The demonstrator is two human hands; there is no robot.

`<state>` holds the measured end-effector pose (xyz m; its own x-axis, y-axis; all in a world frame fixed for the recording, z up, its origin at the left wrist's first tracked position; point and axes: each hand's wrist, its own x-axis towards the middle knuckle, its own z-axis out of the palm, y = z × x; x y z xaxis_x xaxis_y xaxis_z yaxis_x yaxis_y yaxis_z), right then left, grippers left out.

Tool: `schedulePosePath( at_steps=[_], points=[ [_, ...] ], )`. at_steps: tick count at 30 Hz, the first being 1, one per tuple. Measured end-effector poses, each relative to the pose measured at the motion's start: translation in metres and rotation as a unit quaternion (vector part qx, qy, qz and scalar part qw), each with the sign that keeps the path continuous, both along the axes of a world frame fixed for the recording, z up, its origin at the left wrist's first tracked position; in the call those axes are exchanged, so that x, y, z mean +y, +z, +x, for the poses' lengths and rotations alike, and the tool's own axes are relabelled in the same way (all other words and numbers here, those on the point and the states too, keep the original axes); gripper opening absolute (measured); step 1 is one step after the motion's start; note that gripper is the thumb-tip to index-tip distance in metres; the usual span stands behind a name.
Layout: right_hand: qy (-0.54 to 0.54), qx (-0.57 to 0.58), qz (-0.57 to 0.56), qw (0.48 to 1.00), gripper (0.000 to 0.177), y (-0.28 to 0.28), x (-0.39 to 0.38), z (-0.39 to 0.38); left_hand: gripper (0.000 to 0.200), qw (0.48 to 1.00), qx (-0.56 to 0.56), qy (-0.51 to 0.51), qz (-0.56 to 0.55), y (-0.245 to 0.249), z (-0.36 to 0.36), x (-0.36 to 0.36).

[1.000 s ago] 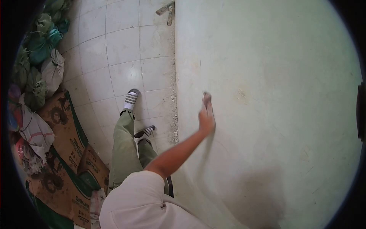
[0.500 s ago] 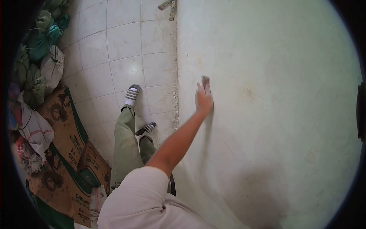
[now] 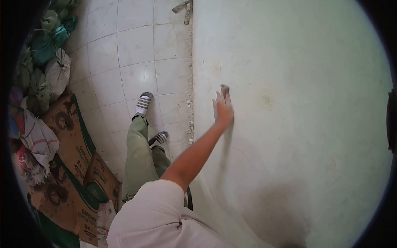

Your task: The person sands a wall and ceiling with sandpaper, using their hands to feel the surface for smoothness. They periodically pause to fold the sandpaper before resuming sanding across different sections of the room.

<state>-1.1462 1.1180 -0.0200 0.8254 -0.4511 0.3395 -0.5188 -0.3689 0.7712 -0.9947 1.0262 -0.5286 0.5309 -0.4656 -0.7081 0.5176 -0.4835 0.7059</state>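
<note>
My left hand (image 3: pixel 224 111) lies against the pale green wall (image 3: pixel 314 107), back towards me and fingers pointing to the top of the view. Under its fingertips, pressed to the wall, pokes out a small grey-brown piece (image 3: pixel 224 88) that looks like sandpaper; most of it is hidden. The hand is a little blurred. To its right a yellowish rough patch (image 3: pixel 266 99) marks the wall. My right hand is out of view.
Two putty knives (image 3: pixel 187 13) lie on the tiled floor (image 3: pixel 136 49) by the wall. White crumbs (image 3: pixel 189 101) line the wall's foot. Tied sacks (image 3: pixel 58 74) and flattened brown cardboard (image 3: pixel 70 136) fill the left side. My sandalled feet (image 3: pixel 144 101) stand between.
My left hand has slid slightly down and right in the view, with the small piece under its fingers. The view itself has shifted a little.
</note>
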Motion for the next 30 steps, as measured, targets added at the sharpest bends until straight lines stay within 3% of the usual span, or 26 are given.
schedulePosePath(
  at_steps=[1, 4, 5, 8, 9, 11, 13, 16, 17, 19, 20, 21, 22, 23, 25, 28, 30],
  points=[
    [-0.002, 0.001, -0.001, 1.0, 0.023, 0.0, 0.001, 0.0, 0.052, 1.0, 0.006, -0.013, 0.026, -0.019, 0.003, -0.007],
    [0.03, -0.046, 0.02, 0.998, 0.023, -0.001, -0.001, -0.006, 0.052, 0.995, 0.064, -0.068, 0.043, -0.017, 0.01, -0.006],
    [0.027, -0.075, 0.038, 0.996, 0.026, 0.001, 0.005, -0.02, 0.051, 0.999, 0.024, -0.028, -0.012, 0.001, 0.009, -0.001],
    [-0.111, 0.06, -0.072, 0.989, 0.025, 0.0, 0.023, 0.042, 0.047, 0.993, -0.022, 0.001, -0.117, 0.067, -0.011, 0.031],
    [-0.079, 0.002, -0.043, 0.996, 0.025, 0.0, 0.023, 0.027, 0.047, 0.991, -0.034, -0.042, -0.12, 0.077, -0.02, 0.046],
    [-0.045, -0.012, -0.028, 0.999, 0.026, 0.001, 0.021, 0.024, 0.046, 0.973, 0.021, -0.11, -0.204, 0.108, -0.016, 0.083],
    [-0.032, 0.0, 0.01, 0.999, 0.031, 0.009, 0.026, 0.007, 0.042, 0.948, 0.146, -0.168, -0.228, 0.126, -0.006, 0.116],
    [0.084, -0.061, 0.08, 0.991, 0.032, -0.005, 0.023, -0.034, 0.039, 0.9, 0.408, -0.032, -0.153, 0.097, -0.025, 0.161],
    [0.083, -0.055, 0.1, 0.99, 0.038, -0.023, 0.032, -0.055, 0.04, 0.873, 0.45, 0.003, -0.186, 0.096, -0.022, 0.177],
    [0.028, -0.211, 0.2, 0.956, 0.047, -0.096, 0.052, -0.023, 0.042, 0.807, 0.53, 0.076, -0.249, 0.095, -0.015, 0.205],
    [0.025, -0.28, 0.329, 0.901, 0.064, -0.133, 0.06, -0.008, 0.043, 0.785, 0.556, 0.062, -0.265, 0.098, -0.01, 0.216],
    [-0.081, -0.36, 0.472, 0.8, 0.082, -0.166, 0.077, 0.012, 0.043, 0.763, 0.582, 0.047, -0.276, 0.103, -0.005, 0.23],
    [-0.134, -0.452, 0.624, 0.623, 0.092, -0.203, 0.089, 0.028, 0.044, 0.741, 0.609, 0.03, -0.282, 0.113, -0.001, 0.244],
    [-0.233, -0.51, 0.719, 0.41, 0.087, -0.243, 0.1, 0.023, 0.04, 0.745, 0.607, 0.023, -0.278, 0.126, 0.006, 0.254],
    [-0.327, -0.555, 0.765, 0.011, 0.065, -0.302, 0.106, 0.023, 0.039, 0.794, 0.547, -0.019, -0.264, 0.117, -0.001, 0.278],
    [-0.32, -0.481, 0.812, 0.089, 0.047, -0.368, 0.12, 0.017, 0.03, 0.893, 0.404, -0.05, -0.192, 0.091, -0.008, 0.311],
    [-0.299, -0.42, 0.829, 0.218, 0.039, -0.385, 0.12, 0.028, 0.027, 0.94, 0.301, -0.087, -0.137, 0.068, -0.004, 0.33]
  ],
)
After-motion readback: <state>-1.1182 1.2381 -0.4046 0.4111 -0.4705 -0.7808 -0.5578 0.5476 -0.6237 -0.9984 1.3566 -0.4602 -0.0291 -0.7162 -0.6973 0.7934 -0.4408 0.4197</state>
